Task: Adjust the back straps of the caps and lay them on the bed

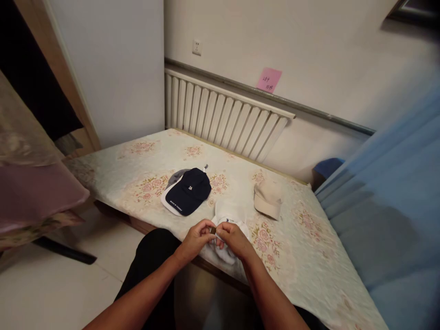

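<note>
My left hand (198, 236) and my right hand (234, 239) meet over the bed's front edge, fingertips pinched close together. Between them shows a small brownish square piece (213, 230), gripped from both sides. A white cap (231, 211) lies under and just behind my right hand, partly covered by it. Whether the small piece is joined to this cap is hidden by my fingers. To the left rests a navy cap (190, 190) with small white lettering, on top of a white cap (165, 201) and a grey one (177, 177). A beige cap (268, 199) sits off to the right.
The bed (127, 169) has a pale floral cover. Behind it run a white radiator (223, 114) and a wall with a pink note (269, 79). A blue curtain (395, 206) hangs at the right, and a cloth-covered piece (34, 188) stands at the left.
</note>
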Demonstrator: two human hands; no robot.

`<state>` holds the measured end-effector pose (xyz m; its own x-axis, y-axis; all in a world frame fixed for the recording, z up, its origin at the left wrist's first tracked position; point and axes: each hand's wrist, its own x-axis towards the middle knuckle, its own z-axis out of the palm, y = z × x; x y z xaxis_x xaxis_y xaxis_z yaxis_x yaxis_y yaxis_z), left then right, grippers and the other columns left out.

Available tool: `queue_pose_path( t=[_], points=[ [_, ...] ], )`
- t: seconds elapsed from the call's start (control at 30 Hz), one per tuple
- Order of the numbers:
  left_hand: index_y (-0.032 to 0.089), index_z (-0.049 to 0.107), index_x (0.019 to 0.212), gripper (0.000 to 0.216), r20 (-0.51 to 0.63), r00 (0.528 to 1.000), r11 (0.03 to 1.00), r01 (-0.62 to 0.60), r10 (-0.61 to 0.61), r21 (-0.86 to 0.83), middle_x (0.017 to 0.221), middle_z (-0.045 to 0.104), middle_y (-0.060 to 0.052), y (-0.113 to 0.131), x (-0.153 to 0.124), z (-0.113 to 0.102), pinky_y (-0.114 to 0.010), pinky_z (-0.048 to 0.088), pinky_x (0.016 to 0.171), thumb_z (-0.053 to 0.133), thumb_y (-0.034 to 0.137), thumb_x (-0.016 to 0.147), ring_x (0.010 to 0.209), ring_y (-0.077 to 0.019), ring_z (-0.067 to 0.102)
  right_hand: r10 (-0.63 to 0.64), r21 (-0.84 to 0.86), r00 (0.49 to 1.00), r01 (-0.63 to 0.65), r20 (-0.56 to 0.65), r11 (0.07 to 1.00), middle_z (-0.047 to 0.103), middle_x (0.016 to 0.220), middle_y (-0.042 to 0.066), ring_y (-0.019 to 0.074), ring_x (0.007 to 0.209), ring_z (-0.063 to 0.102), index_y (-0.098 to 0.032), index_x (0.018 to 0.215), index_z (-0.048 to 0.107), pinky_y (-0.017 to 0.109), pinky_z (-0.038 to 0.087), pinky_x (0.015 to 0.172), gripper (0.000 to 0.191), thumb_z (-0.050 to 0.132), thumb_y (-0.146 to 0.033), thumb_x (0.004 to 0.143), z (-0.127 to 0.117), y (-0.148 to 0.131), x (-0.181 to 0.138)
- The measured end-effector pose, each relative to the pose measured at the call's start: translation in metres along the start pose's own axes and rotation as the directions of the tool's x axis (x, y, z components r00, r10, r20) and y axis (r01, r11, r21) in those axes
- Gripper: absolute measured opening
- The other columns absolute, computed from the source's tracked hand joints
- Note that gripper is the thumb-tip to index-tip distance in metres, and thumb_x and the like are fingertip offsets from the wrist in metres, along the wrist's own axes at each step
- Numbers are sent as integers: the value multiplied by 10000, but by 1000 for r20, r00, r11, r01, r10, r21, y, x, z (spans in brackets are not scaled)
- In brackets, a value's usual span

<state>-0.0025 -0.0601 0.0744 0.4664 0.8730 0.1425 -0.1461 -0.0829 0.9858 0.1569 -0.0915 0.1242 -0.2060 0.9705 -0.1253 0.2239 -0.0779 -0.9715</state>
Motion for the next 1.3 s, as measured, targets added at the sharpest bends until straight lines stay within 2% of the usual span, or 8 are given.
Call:
queue_pose_path(
  t=[0.13,0.37,0.5,0.67,0.8,1.07,1.2,1.3],
  points=[
    [162,564,915,254,-4,1000,1000,8,-8,-3,615,496,51,-2,0,0,-226,370,575,654,296,718,581,-104,482,12,-47,999,-10,49,999,614,613,-21,117,559,555,-185,733,602,252,423,605,53,557,-202,756,-8,-1,-4],
    [170,568,906,245,13,1000,1000,12,-11,-11,661,519,46,-2,0,6,-223,379,584,656,259,695,612,-104,482,48,-69,999,-46,16,997,582,529,-30,110,483,513,-189,601,567,249,397,549,131,533,-160,724,-5,-5,-1],
    [165,560,905,240,10,1000,1000,11,-11,-18,647,507,56,0,0,3,-218,379,576,656,242,699,594,-93,461,38,-77,999,-38,4,996,600,552,-23,120,504,532,-190,624,582,256,412,565,110,536,-168,721,-4,-10,-4],
    [160,566,891,234,20,1000,999,20,-20,-25,682,525,45,-1,-1,4,-223,394,587,661,242,693,604,-95,476,41,-230,999,-45,-26,972,587,512,-27,121,499,528,-191,595,599,257,408,578,141,548,-179,726,-10,-12,-8],
    [161,568,910,252,26,999,999,44,-43,-17,729,561,29,1,-2,7,-234,412,611,655,238,686,635,-109,513,47,-195,999,-50,-15,980,574,506,-34,115,475,516,-196,577,566,241,405,536,158,514,-160,722,-7,-9,-6],
    [168,575,918,275,-11,998,995,67,-66,69,820,585,4,6,-1,5,-234,424,617,651,259,670,641,-106,514,-5,-150,1000,7,10,989,613,571,-42,115,534,540,-196,851,626,230,403,569,158,545,-152,722,-10,-10,-11],
    [181,537,1014,385,-66,998,990,17,-8,139,982,580,-26,-6,4,10,-228,440,658,662,271,661,797,-137,544,-74,-211,996,60,-55,976,580,564,-60,111,518,500,-212,950,633,218,363,523,238,579,-183,720,-6,-9,-15],
    [186,520,1058,443,-33,999,969,1,7,248,981,588,-20,-12,8,9,-230,436,683,672,266,649,818,-145,547,-154,-312,982,112,-113,943,578,620,-55,115,561,498,-224,907,658,226,373,555,219,599,-191,698,0,-6,-16]
  ],
)
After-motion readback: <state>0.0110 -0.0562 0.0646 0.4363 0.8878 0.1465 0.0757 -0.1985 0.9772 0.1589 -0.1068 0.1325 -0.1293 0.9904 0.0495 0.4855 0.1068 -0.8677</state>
